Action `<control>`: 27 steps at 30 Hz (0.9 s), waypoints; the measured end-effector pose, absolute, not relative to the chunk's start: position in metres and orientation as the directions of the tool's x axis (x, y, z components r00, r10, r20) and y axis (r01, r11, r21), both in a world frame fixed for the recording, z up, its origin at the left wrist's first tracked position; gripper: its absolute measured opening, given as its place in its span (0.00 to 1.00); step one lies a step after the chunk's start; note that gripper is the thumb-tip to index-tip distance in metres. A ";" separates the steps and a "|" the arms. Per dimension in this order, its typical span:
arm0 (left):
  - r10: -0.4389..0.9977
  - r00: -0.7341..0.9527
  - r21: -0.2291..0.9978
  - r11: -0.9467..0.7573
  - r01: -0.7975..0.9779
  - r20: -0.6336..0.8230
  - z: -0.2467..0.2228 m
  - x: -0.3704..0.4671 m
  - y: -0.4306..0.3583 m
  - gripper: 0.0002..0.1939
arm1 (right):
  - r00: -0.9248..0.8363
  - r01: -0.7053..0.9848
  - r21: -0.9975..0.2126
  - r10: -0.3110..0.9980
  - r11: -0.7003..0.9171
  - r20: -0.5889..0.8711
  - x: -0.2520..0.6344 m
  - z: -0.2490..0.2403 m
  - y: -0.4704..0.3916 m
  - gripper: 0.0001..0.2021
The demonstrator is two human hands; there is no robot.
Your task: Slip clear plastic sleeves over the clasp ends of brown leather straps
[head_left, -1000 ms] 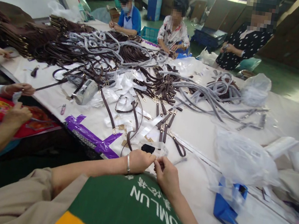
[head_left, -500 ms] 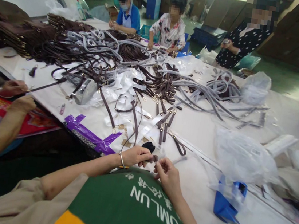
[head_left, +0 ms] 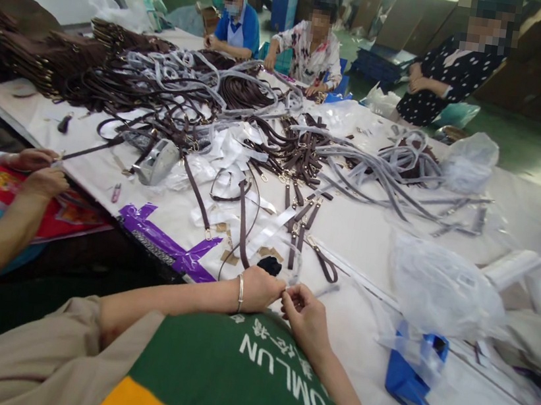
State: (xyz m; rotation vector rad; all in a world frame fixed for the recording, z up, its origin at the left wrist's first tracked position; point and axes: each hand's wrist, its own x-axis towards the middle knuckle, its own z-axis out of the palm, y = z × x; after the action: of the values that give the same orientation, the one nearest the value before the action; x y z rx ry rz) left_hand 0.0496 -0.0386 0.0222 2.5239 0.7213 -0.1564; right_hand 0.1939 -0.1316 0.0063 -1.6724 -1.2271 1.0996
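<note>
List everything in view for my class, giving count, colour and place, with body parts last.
Table: one, whitish, centre
Straps: many, brown, middle and left
Strips: many, grey, across the middle
Stacked goods: many, brown, far left
Purple tape: several strips, left edge
Black item: one, just beyond the hands
Dispenser: one, blue, right front
Plastic bags: several, clear, right
Cartons: several, brown, background
Other people: three across the table, more left and behind
Apron: one, green and yellow, on the wearer
Left hand: one, bare, front centre, bracelet on wrist
Right hand: one, bare, beside it; anything held is unclear
</note>
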 end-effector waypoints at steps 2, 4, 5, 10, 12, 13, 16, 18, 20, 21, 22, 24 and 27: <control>0.416 0.859 0.624 -0.596 0.506 -0.299 0.019 0.052 -0.036 0.08 | 0.159 0.289 -0.931 0.970 -0.224 -0.185 0.196 0.006 -0.132 0.11; 0.321 0.879 0.830 -0.327 0.452 -0.352 0.016 0.050 -0.032 0.08 | 0.161 0.241 -0.941 0.966 -0.239 -0.204 0.198 0.005 -0.133 0.11; 0.274 0.890 0.888 -0.185 0.422 -0.366 0.015 0.048 -0.030 0.08 | 0.163 0.220 -0.943 0.962 -0.251 -0.218 0.199 0.004 -0.133 0.11; 0.166 0.923 0.936 0.123 0.329 -0.346 0.010 0.039 -0.021 0.06 | 0.158 0.165 -0.937 0.946 -0.309 -0.284 0.199 0.003 -0.132 0.13; 0.163 0.924 0.935 0.139 0.326 -0.347 0.009 0.039 -0.020 0.06 | 0.156 0.146 -0.935 0.941 -0.322 -0.300 0.198 0.004 -0.132 0.13; 0.178 0.914 0.930 0.130 0.344 -0.364 0.009 0.040 -0.020 0.06 | 0.156 0.149 -0.935 0.942 -0.321 -0.298 0.198 0.004 -0.132 0.13; 0.297 0.852 0.882 -0.063 0.467 -0.430 0.010 0.046 -0.025 0.08 | 0.158 0.204 -0.935 0.952 -0.290 -0.261 0.198 0.003 -0.133 0.13; 0.418 0.823 0.755 -0.371 0.541 -0.385 0.011 0.049 -0.031 0.09 | 0.164 0.222 -0.932 0.953 -0.286 -0.253 0.198 0.002 -0.134 0.13; 0.460 0.849 0.531 -0.667 0.524 -0.260 0.011 0.052 -0.037 0.11 | 0.210 0.179 -0.927 0.934 -0.329 -0.290 0.197 0.000 -0.136 0.14; 0.435 0.877 0.424 -0.768 0.480 -0.204 0.011 0.053 -0.039 0.11 | 0.247 0.146 -0.924 0.917 -0.353 -0.311 0.197 -0.001 -0.137 0.14; 0.394 0.904 0.344 -0.836 0.428 -0.167 0.011 0.054 -0.042 0.11 | 0.286 0.120 -0.923 0.903 -0.367 -0.321 0.196 -0.002 -0.138 0.15; 0.319 0.937 0.267 -0.899 0.346 -0.142 0.012 0.054 -0.045 0.08 | 0.333 0.126 -0.929 0.897 -0.349 -0.292 0.194 -0.002 -0.140 0.15; 0.368 0.920 0.333 -0.857 0.393 -0.139 0.013 0.053 -0.047 0.07 | 0.296 0.221 -0.939 0.935 -0.265 -0.194 0.192 -0.002 -0.143 0.14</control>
State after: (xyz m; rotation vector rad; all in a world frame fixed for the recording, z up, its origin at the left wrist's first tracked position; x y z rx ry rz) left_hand 0.0532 -0.0468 0.0133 2.7211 0.5579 -0.0994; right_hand 0.1920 -0.1429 -0.0015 -1.6937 -1.0611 1.0308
